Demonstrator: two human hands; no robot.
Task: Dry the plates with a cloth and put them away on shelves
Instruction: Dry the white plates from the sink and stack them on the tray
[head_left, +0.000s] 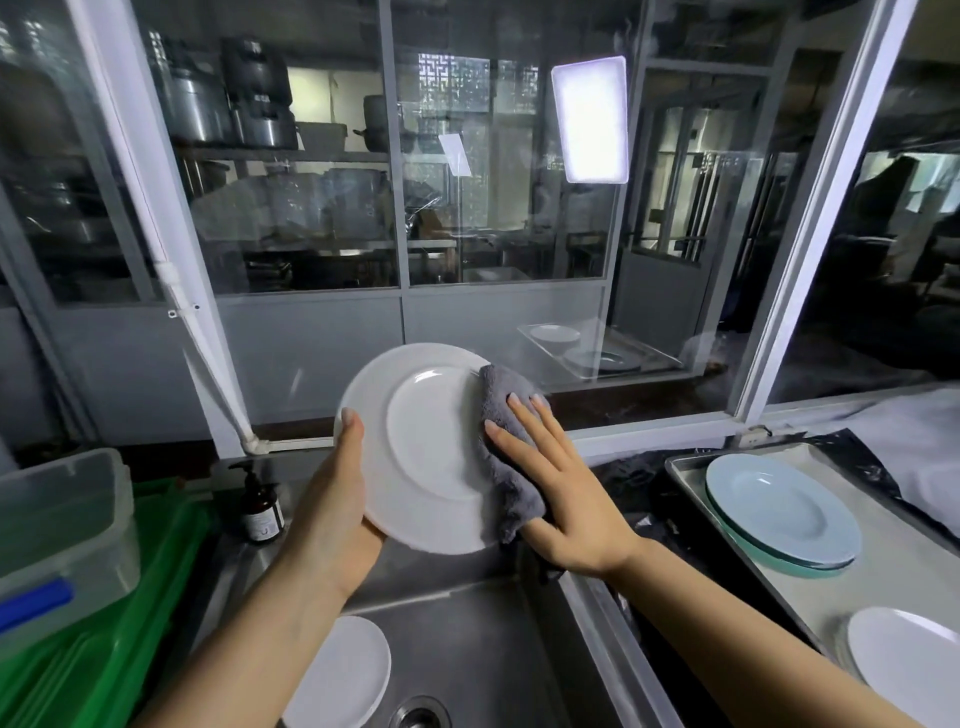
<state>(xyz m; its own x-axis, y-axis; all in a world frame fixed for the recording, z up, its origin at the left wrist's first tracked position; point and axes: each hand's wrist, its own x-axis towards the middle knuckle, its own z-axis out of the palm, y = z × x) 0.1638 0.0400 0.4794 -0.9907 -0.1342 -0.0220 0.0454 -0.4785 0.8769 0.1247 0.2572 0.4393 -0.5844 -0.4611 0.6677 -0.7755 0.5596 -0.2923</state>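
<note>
White plate (421, 447) is up over the sink (467, 639), tilted with its underside to us, our left hand (332, 519) cupping its lower-left rim, thumb along the edge. Our right hand (561, 493) lies flat, fingers straight, pressing the grey cloth (506, 457) on the plate's right side (blue plates (779, 514) wait on the tray (883, 582) to the right).

Plate (337, 670) in sink (493, 649)
</note>
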